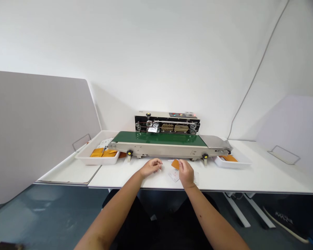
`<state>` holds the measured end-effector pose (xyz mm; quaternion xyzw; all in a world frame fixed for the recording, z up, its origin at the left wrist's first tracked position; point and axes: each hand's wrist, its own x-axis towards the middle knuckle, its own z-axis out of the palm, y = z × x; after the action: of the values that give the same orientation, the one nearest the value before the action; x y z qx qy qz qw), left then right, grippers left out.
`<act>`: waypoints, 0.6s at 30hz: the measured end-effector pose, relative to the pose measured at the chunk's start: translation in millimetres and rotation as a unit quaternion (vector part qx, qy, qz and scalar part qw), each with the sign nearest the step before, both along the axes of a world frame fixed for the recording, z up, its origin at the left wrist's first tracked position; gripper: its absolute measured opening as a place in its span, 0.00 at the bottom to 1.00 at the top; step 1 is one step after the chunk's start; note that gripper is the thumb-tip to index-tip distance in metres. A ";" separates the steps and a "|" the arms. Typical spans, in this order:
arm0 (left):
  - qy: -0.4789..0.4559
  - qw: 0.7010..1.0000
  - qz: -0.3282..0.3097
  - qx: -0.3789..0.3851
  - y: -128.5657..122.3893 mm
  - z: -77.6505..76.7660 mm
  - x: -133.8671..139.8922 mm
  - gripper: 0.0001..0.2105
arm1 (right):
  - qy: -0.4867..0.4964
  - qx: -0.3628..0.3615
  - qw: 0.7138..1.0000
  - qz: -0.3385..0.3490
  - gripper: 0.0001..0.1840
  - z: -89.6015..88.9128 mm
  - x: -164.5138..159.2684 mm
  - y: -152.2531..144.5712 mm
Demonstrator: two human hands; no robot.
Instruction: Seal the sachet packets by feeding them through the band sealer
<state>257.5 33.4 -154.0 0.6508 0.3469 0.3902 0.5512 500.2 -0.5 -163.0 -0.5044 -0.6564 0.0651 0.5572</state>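
My right hand (186, 173) is closed on a small orange packet (175, 164), pinching its right side between thumb and fingers just above the white table (266, 177). Below it lie flat white printed packets (174, 175), partly covered by this hand. To the left, my left hand (151, 168) hovers low over or rests on the table; its fingers are loosely bent and apart, with nothing visible in them. Behind both hands stands a band sealing machine with a green conveyor belt (159, 138). A white packet (152, 130) sits upright at its rollers.
A white bin (86, 160) at the left holds several orange and white packets. Another white tray (234, 165) with orange packets stands partly under the conveyor's right end. Grey panels (41, 125) flank the table, and a cable (258, 67) runs down the wall.
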 end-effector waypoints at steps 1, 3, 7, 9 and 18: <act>-0.001 1.000 -0.003 0.002 -0.1 0.4 -0.6 0.21 | 0.011 -0.010 1.000 0.017 0.19 2.6 -4.7 -2.4; -0.010 1.000 -0.013 0.018 -0.8 1.9 -2.0 0.22 | 0.013 -0.040 0.997 0.065 0.18 7.6 -17.5 -5.9; -0.038 0.997 -0.050 0.031 -1.5 1.4 -3.7 0.22 | 0.006 -0.121 0.980 0.156 0.15 10.2 -45.7 -6.0; -0.040 0.998 -0.055 0.004 -0.4 -1.6 -3.3 0.22 | 0.036 -0.150 0.973 0.169 0.15 5.6 -54.2 -3.5; -0.024 0.999 -0.019 -0.023 1.7 -2.8 -0.4 0.27 | 0.228 -0.208 0.941 0.137 0.18 -15.9 -49.6 9.6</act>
<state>257.2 35.1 -156.9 0.6351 0.3302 0.3866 0.5815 450.6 9.1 -178.9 -0.4857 -0.5461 0.3894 0.5606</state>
